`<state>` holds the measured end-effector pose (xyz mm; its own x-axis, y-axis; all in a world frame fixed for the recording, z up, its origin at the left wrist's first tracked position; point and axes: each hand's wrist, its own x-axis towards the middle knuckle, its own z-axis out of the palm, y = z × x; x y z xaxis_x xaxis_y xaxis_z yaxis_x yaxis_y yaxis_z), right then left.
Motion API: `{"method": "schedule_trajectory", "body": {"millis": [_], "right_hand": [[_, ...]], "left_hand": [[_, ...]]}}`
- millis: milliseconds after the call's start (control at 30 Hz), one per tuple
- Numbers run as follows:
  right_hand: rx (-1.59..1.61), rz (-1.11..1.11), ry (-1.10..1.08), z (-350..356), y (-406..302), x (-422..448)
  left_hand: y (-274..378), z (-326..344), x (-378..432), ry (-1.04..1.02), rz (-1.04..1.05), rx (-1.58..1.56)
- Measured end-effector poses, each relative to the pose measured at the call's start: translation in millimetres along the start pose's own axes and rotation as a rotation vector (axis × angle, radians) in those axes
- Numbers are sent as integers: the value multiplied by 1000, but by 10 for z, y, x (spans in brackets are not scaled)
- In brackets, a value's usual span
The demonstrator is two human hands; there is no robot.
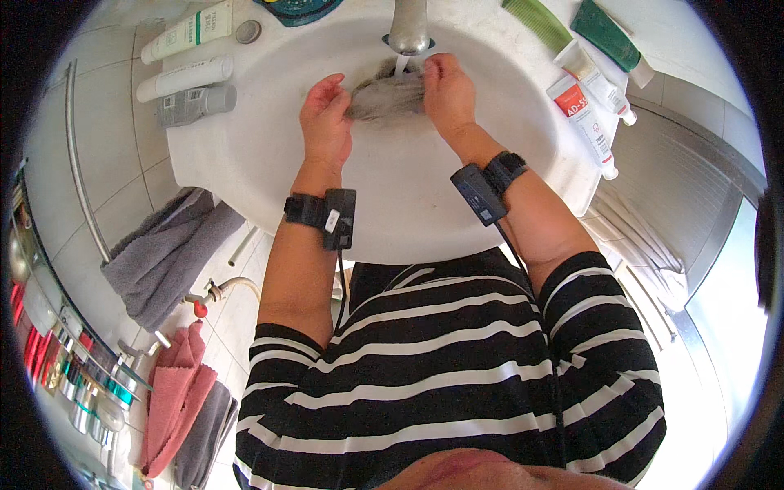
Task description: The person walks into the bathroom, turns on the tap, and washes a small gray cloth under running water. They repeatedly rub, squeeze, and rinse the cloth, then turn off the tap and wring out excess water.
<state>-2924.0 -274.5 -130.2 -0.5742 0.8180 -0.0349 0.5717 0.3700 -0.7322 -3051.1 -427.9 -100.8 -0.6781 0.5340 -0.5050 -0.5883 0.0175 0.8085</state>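
Observation:
Beneath the metal faucet [409,33], a thin, wet-looking grey cloth or mesh [389,98] is stretched between my hands. Its blurred, stringy surface leaves the exact kind unclear. A stream of water [401,64] runs down onto its far edge. My left hand [324,116] pinches the left end between thumb and fingers. At the right end, my right hand [452,92] has its fingers curled around the material. Both hands are over the white washbasin [404,202], toward its back. The drain area is mostly hidden behind the grey material.
Several tubes, including a white one [187,78], lie on the basin's left ledge. On the right ledge are a green comb [539,23], a dark green tube [606,35] and a red-and-white tube [582,119]. A grey towel [171,257] hangs at left, above a pink cloth [177,398].

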Motion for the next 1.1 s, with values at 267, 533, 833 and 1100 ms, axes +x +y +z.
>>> {"method": "schedule_trajectory", "body": {"millis": [267,533,833,1100], "right_hand": [[499,35,-193,371,-513,-332],[110,-29,-238,116,-456,-99],[259,148,-511,-178,-261,-19],[602,110,-507,-309,-136,119]], "left_hand": [[-244,181,39,-14,-409,-321],[-244,464,-87,135,-370,-314],[16,102,80,-125,-158,281],[155,40,-10,-548,-225,685]]}}
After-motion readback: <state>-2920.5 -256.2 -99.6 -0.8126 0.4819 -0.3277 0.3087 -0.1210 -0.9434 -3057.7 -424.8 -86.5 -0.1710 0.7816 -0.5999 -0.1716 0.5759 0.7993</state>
